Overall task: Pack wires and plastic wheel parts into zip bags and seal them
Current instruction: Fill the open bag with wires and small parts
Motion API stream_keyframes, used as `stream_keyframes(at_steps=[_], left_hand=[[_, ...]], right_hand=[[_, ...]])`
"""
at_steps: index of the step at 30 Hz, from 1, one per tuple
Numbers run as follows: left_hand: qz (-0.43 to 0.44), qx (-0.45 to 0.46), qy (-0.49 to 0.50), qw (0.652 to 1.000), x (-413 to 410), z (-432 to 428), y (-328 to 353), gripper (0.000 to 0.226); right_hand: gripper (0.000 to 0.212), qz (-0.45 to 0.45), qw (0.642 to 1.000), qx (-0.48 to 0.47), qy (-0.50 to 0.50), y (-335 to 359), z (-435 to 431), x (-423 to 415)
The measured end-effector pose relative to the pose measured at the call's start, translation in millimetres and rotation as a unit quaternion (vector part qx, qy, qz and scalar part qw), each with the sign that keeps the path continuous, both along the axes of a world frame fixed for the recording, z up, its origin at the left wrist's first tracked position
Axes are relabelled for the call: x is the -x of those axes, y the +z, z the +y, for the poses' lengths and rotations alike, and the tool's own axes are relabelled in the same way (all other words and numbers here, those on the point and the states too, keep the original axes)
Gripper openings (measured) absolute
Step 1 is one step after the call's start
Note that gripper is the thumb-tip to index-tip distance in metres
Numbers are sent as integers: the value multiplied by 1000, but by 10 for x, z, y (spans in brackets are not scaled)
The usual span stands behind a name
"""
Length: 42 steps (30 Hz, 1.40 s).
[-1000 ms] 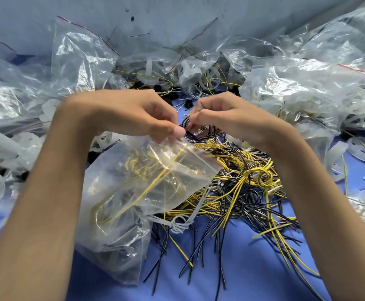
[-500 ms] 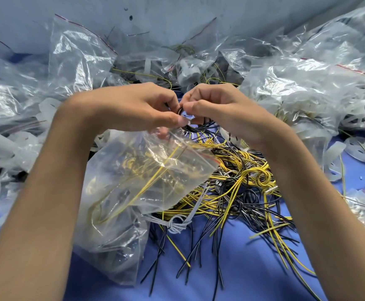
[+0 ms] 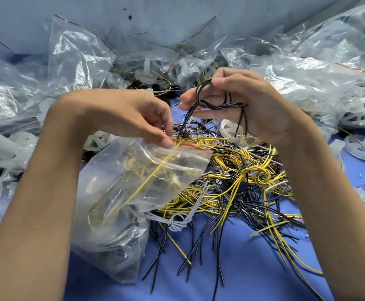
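Note:
My left hand (image 3: 133,114) pinches the red-striped mouth of a clear zip bag (image 3: 133,192) that has yellow wires inside. My right hand (image 3: 249,105) is raised beside it, holding a knotted bundle of black wires (image 3: 216,105) whose loose ends hang down toward the bag's mouth. Below both hands a tangled heap of yellow, black and white wires (image 3: 238,187) lies on the blue table (image 3: 242,268). A white plastic wheel part (image 3: 229,129) shows just under my right hand.
Crumpled clear zip bags (image 3: 79,61) are piled along the back and left, more bags with white wheel parts (image 3: 362,105) on the right. A grey wall rises behind. Loose wire ends spread over the near table.
My right hand lifted up and to the right, pulling a black wire bundle out of the heap. The left hand kept hold of the bag's mouth, which now shows its red stripe.

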<state>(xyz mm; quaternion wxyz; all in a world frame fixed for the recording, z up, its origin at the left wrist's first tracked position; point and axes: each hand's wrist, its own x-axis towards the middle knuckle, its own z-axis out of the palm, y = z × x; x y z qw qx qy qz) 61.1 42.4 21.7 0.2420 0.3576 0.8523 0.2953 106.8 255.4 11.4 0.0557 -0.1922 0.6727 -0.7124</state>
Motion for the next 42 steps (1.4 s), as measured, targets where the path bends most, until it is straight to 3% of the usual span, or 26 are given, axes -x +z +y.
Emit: stream_keyframes(at_steps=[8,13,15,19,24,30,35,38,42], left_hand=[[3,37,1,999,26,13,-17,37],[37,103,8,994,25,52,-31,44],[39,103,9,994,23,55,-30,47],[51,77,12,996,0,50,-14,46],[64,-32,33,997,-53,54,60,47],[73,-70,29,994,-85,84,85,42],[71,-86,39,993,-131,140,86,44],[125,-73,85,986,-99,177,84,30],[153,-112,177,966,-48,190,62,23]], right_hand=[[28,-50,986,154,-30,34,-13,46],[20,-60,958,279,17,88,156,40],[15,-55,972,229,0,67,183,46],[32,-20,996,62,-61,14,117,59],[19,43,981,-174,-72,-13,-10,20],[25,69,987,-148,-5,17,-121,-41],[17,96,983,-150,-43,23,-151,-28],[8,52,985,-150,-62,29,-152,-19],[20,26,972,-232,-31,27,-144,-16]])
